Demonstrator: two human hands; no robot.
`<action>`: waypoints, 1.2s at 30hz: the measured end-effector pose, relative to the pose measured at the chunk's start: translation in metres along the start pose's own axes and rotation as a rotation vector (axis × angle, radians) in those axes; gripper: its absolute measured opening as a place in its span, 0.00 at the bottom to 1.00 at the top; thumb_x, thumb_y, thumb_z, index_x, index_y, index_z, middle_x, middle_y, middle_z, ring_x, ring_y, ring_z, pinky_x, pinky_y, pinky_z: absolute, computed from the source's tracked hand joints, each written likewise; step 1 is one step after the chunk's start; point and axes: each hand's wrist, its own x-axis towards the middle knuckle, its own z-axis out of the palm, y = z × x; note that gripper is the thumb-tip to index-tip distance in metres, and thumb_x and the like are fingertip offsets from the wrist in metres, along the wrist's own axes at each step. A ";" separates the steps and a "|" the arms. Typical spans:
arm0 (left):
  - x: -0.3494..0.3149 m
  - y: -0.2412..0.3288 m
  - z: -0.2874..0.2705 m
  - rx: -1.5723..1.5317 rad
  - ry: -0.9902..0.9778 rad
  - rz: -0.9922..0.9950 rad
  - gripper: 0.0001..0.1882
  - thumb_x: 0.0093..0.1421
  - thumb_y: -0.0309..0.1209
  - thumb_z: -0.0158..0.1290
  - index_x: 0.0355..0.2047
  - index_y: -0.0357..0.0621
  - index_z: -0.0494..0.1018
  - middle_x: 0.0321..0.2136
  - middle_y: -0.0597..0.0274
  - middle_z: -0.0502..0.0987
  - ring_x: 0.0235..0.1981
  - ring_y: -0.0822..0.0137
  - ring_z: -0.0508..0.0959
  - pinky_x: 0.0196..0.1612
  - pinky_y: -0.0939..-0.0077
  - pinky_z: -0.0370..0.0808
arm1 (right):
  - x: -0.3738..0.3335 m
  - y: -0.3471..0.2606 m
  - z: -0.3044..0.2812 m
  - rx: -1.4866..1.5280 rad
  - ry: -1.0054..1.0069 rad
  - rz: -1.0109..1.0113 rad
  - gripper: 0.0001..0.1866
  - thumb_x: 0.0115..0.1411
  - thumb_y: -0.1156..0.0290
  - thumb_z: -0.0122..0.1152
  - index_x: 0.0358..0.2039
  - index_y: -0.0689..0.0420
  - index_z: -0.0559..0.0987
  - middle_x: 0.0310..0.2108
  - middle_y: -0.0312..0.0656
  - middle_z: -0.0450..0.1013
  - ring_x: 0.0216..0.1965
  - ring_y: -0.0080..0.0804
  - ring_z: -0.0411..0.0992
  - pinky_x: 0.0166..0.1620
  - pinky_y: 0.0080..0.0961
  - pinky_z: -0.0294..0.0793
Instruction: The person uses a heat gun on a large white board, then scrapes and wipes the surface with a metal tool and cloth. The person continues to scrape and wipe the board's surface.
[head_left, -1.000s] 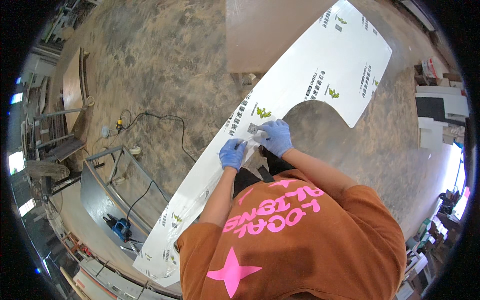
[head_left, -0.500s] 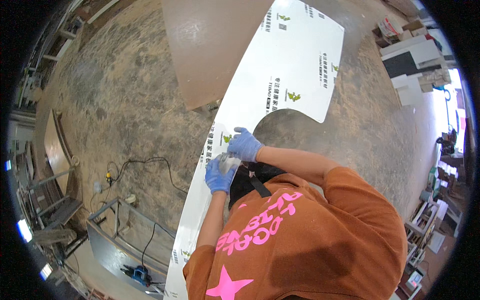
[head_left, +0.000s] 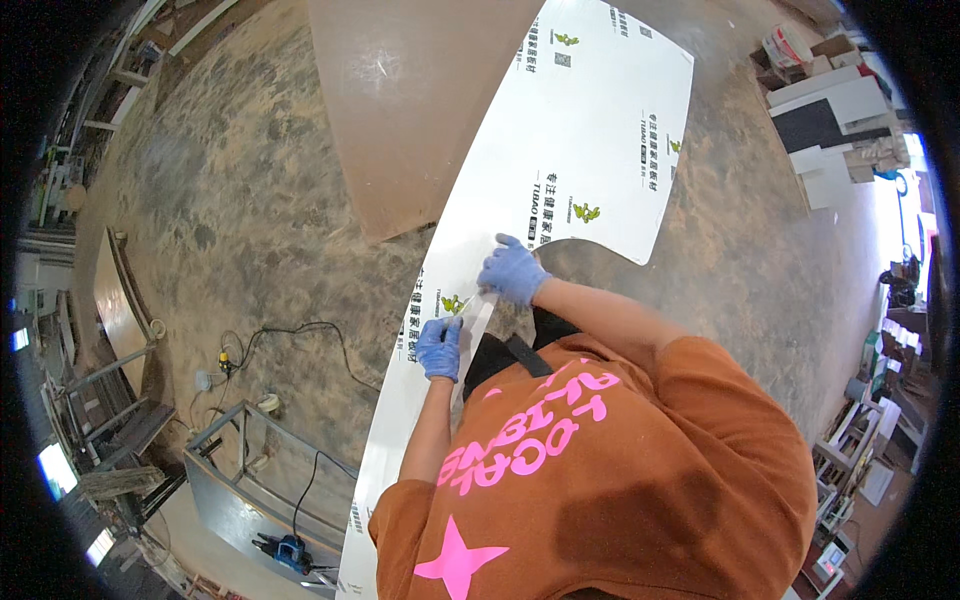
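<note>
A long white board [head_left: 590,130] with printed marks and a curved cut-out stretches away from my body, narrowing towards me. My left hand [head_left: 438,350], in a blue glove, is closed in a pinch over the narrow part. Farther off and to the right, my right hand [head_left: 512,272], gloved alike, is curled at the board's inner edge with one finger sticking out. Between the two hands runs a thin, pale, see-through strip [head_left: 468,308], which looks like plastic film; its ends disappear into my fingers.
Beyond the board lies a brown sheet [head_left: 400,110]. At lower left, a blue power tool [head_left: 288,552] rests by a metal frame [head_left: 240,430], and a black cable [head_left: 300,325] crosses the dusty floor. Boxes and panels [head_left: 830,110] are stacked at far right.
My hands have drawn apart, the right one moving away to the right. The pale piece, crumpled between them before, now shows as a thin strip. The view has shifted slightly.
</note>
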 end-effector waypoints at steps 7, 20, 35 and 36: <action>-0.002 0.040 0.003 0.016 0.002 0.171 0.28 0.48 0.38 0.66 0.49 0.47 0.72 0.38 0.56 0.76 0.39 0.60 0.77 0.42 0.69 0.74 | 0.021 0.004 -0.038 -0.031 -0.032 -0.251 0.08 0.55 0.57 0.59 0.26 0.45 0.81 0.28 0.33 0.76 0.39 0.32 0.76 0.64 0.47 0.54; 0.069 0.064 0.060 -0.082 -0.157 -0.076 0.07 0.53 0.26 0.64 0.33 0.41 0.79 0.29 0.63 0.80 0.29 0.73 0.78 0.37 0.78 0.76 | -0.036 0.035 0.003 0.246 0.501 0.272 0.12 0.55 0.54 0.59 0.38 0.40 0.83 0.35 0.31 0.77 0.41 0.35 0.73 0.63 0.46 0.54; 0.096 0.106 0.082 0.461 -0.239 0.267 0.20 0.45 0.28 0.64 0.42 0.51 0.76 0.36 0.58 0.77 0.37 0.57 0.78 0.43 0.68 0.76 | -0.017 0.056 -0.017 0.395 0.212 0.259 0.08 0.54 0.55 0.58 0.32 0.38 0.83 0.30 0.34 0.77 0.41 0.33 0.75 0.63 0.42 0.56; 0.104 0.108 0.086 0.474 -0.306 0.271 0.19 0.45 0.28 0.64 0.40 0.52 0.77 0.36 0.59 0.77 0.37 0.58 0.78 0.42 0.69 0.76 | -0.022 0.057 -0.014 0.480 0.244 0.259 0.09 0.54 0.54 0.59 0.32 0.38 0.83 0.29 0.35 0.77 0.41 0.34 0.75 0.62 0.41 0.57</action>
